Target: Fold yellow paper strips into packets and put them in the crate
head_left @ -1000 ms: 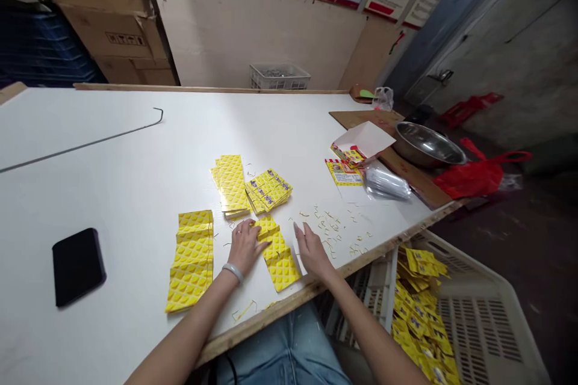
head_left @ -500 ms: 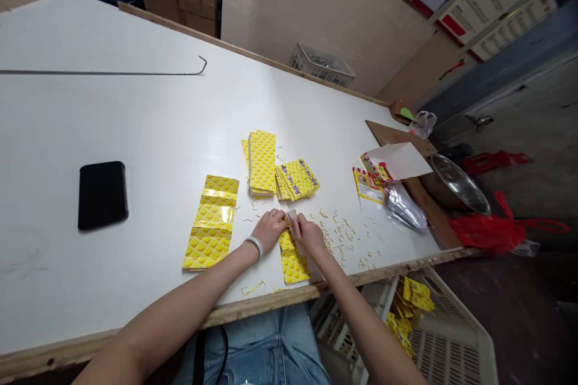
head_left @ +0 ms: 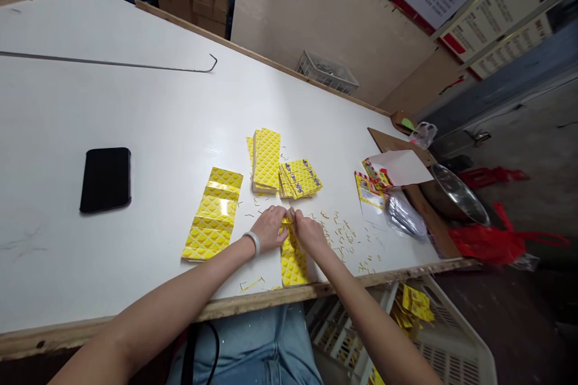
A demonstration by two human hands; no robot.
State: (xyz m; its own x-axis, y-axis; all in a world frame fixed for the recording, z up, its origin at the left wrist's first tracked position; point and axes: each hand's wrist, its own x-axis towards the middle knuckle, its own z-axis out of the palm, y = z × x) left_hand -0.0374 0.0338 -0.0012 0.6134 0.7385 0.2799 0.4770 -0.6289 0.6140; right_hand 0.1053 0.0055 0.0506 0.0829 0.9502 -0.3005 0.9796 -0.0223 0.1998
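The left hand (head_left: 270,228) and right hand (head_left: 309,234) come together at the far end of a yellow patterned strip (head_left: 294,264), which extends below them; whether they pinch it, I cannot tell; small yellow scraps (head_left: 345,234) lie right of them

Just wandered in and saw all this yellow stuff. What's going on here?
A person's left hand and right hand are close together at the far end of a yellow patterned strip on a white table. The fingers hide exactly how it is held. Two yellow piles lie beyond the hands, another yellow stack to the left, and thin scraps to the right.
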